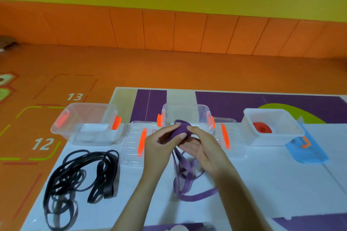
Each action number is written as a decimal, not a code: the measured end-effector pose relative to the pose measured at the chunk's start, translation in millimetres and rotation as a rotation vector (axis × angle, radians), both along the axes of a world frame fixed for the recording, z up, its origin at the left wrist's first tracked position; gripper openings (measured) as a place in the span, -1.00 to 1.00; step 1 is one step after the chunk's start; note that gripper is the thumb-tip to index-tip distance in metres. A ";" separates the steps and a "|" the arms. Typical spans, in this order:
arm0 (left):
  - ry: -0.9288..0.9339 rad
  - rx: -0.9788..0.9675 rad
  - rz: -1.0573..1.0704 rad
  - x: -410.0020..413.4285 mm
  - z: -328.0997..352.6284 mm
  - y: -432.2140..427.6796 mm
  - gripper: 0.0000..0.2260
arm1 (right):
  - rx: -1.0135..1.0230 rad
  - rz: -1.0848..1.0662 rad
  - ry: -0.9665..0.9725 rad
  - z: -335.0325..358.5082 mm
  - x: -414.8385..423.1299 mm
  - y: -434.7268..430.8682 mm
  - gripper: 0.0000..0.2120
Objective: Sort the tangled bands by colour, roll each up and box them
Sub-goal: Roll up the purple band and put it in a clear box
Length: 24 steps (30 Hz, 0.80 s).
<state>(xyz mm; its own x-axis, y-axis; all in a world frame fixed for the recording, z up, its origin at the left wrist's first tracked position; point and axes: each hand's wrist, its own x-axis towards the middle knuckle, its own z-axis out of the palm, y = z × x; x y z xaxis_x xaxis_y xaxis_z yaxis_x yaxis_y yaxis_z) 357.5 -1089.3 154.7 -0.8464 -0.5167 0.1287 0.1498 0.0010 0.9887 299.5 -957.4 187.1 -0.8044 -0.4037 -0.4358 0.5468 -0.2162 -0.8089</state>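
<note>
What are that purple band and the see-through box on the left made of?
The purple band looks like matte rubber or elastic: it drapes limp and winds into a roll. The left clear box seems glossy plastic: the floor shows through its walls.

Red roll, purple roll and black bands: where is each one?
red roll (262, 127): head view, on its flat top.
purple roll (181, 128): head view, on its rounded side.
black bands (99, 168): head view, on a thick strand in the tangle.
</note>
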 end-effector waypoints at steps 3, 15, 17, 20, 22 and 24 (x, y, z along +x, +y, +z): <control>-0.005 -0.027 -0.011 -0.7 0.4 -5.9 -0.73 | 0.176 0.063 0.135 4.1 0.7 -1.2 -0.76; -0.054 0.025 -0.086 -7.4 -4.7 -10.8 -0.71 | 0.034 -0.005 -0.006 -6.4 -12.4 1.9 -0.68; -0.060 -0.004 -0.047 -8.6 -6.4 -13.9 -0.71 | 0.093 -0.003 0.047 -7.8 -11.1 -2.2 -0.72; -0.086 -0.079 -0.036 -9.2 -10.9 -21.6 -0.74 | 0.376 0.032 0.199 -5.1 -14.1 -9.4 -0.76; -0.101 -0.114 -0.055 -8.3 -13.5 -25.9 -0.75 | 0.544 0.072 0.297 -4.1 -18.6 -11.6 -0.74; -0.094 -0.143 -0.084 -7.9 -15.6 -27.5 -0.77 | 0.597 0.060 0.364 -4.8 -21.2 -11.0 -0.67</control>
